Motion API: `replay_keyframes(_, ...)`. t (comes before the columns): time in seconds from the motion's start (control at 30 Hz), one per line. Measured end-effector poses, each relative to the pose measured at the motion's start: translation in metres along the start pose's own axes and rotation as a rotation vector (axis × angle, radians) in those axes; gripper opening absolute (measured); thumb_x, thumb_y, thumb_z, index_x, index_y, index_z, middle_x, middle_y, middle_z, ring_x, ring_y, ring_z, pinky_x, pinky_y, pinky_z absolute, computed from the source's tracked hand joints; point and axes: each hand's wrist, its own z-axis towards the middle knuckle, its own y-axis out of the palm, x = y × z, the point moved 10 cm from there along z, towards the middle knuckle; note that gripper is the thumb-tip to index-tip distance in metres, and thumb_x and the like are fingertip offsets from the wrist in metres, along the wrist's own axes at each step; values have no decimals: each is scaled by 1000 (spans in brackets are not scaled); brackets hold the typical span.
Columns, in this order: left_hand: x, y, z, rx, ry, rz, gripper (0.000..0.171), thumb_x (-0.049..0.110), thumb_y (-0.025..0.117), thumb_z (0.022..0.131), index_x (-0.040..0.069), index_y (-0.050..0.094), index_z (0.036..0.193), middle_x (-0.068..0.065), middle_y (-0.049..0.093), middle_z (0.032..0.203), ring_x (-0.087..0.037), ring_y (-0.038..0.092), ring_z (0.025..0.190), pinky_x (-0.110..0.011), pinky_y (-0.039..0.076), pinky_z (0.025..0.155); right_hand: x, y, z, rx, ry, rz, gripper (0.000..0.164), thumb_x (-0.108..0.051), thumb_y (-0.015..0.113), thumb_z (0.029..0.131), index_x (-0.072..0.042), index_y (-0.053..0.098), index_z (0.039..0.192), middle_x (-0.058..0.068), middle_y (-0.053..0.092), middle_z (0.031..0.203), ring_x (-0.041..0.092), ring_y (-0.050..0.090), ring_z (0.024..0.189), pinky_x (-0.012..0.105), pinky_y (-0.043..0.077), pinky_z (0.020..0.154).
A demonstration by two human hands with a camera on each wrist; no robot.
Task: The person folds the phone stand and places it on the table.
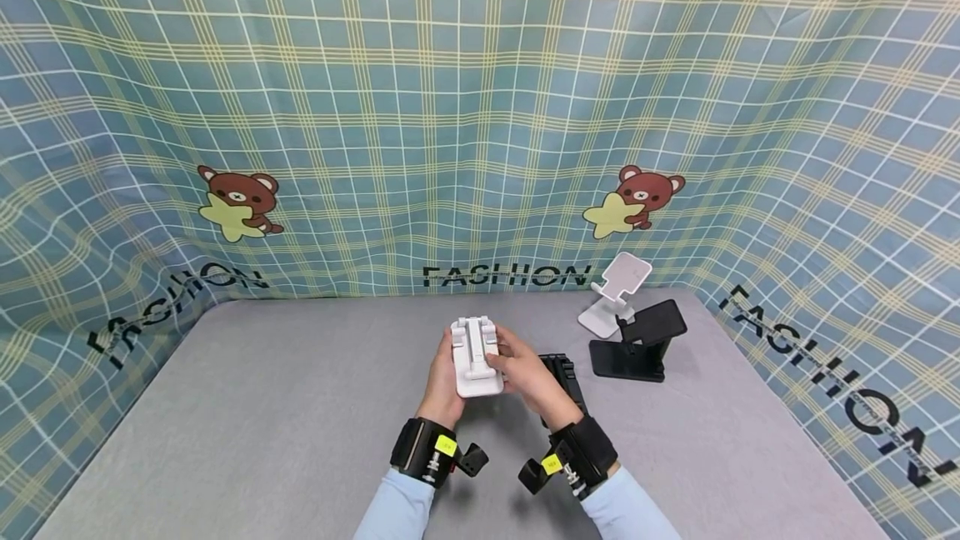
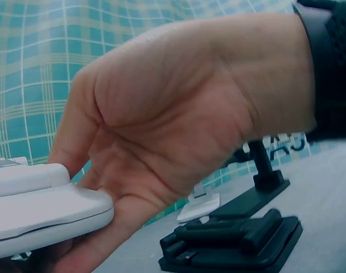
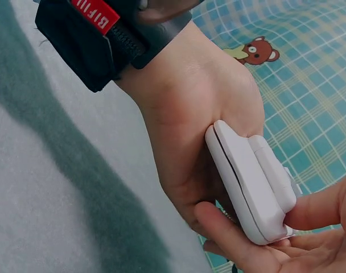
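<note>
Visibly, from my remote station, I record the following, left to right in the head view. At far left the checked curtain (image 1: 337, 107) meets the grey tabletop (image 1: 300, 415); a printed bear (image 1: 243, 200) hugging a star shows on the cloth. Next I find the left hand (image 1: 441, 387), with a black wristband (image 1: 414, 450) and a pale blue sleeve behind it. Its fingers are curled about the left side and underside of the folded white stand (image 1: 474, 350), thumb along the edge. That stand is held between both hands, clear of the tabletop, its slotted face towards the head camera. The right hand (image 1: 528, 375) grips the opposite side, its thumb laid over the face near the lower right edge and its other fingers behind. I note a matching band (image 1: 588, 448) on that wrist.

Partly hidden by the right hand and forearm, the folded black stand (image 1: 564, 372) lies on the tabletop. Further right and towards the back, the raised white stand (image 1: 627, 273) rests on its base with its plate tilted. Just in front of it and to the right is the raised black stand (image 1: 654, 323), plate likewise tilted above a flat base.
</note>
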Motion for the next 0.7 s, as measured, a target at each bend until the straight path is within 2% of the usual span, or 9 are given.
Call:
replay_keyframes(0.2, 5, -5, -3, 24, -15, 139, 63, 51, 21, 103, 9, 28, 149, -12, 32, 151, -25, 30, 138, -37, 30, 109, 0, -4, -1, 20, -15, 41, 56, -3, 49, 95, -3, 27, 147, 26, 53, 129, 22, 65, 93, 40, 57, 74)
replay_keyframes(0.33, 15, -5, -4, 25, -4, 204, 63, 51, 23, 102, 5, 34, 145, -14, 36, 148, -26, 32, 137, -41, 29, 110, -3, -10, -1, 57, -24, 75, 59, -2, 55, 92, -5, 32, 146, 23, 56, 127, 18, 64, 88, 38, 57, 71)
replay_keyframes(0.4, 19, -4, -5, 12, 4, 203, 63, 51, 25, 102, 5, 35, 145, -14, 36, 148, -26, 30, 139, -43, 26, 113, -5, -12, -2, 66, -27, 92, 60, -1, 56, 91, -7, 33, 146, 23, 56, 127, 18, 64, 88, 38, 57, 71)
replay_keyframes(0.5, 26, 1, -6, -46, 22, 213, 66, 53, 26, 102, 6, 29, 148, -13, 29, 153, -26, 22, 144, -45, 20, 117, -12, -15, -3, 85, -28, 102, 61, -2, 57, 90, -11, 34, 146, 20, 56, 128, 19, 65, 89, 39, 57, 70)
replay_keyframes(0.6, 29, 4, -6, -96, 14, 266, 67, 56, 26, 100, 8, 30, 147, -14, 35, 149, -27, 35, 137, -45, 34, 109, -19, -19, -4, 106, -42, 104, 61, -1, 57, 90, -11, 35, 145, 20, 56, 128, 20, 65, 89, 41, 57, 69)
replay_keyframes(0.7, 34, 3, -8, -104, 17, 349, 62, 52, 30, 101, 8, 37, 143, -15, 50, 131, -23, 55, 112, -37, 51, 87, -21, -22, -3, 112, -47, 105, 60, 0, 57, 90, -11, 36, 145, 20, 57, 128, 19, 65, 88, 41, 57, 69)
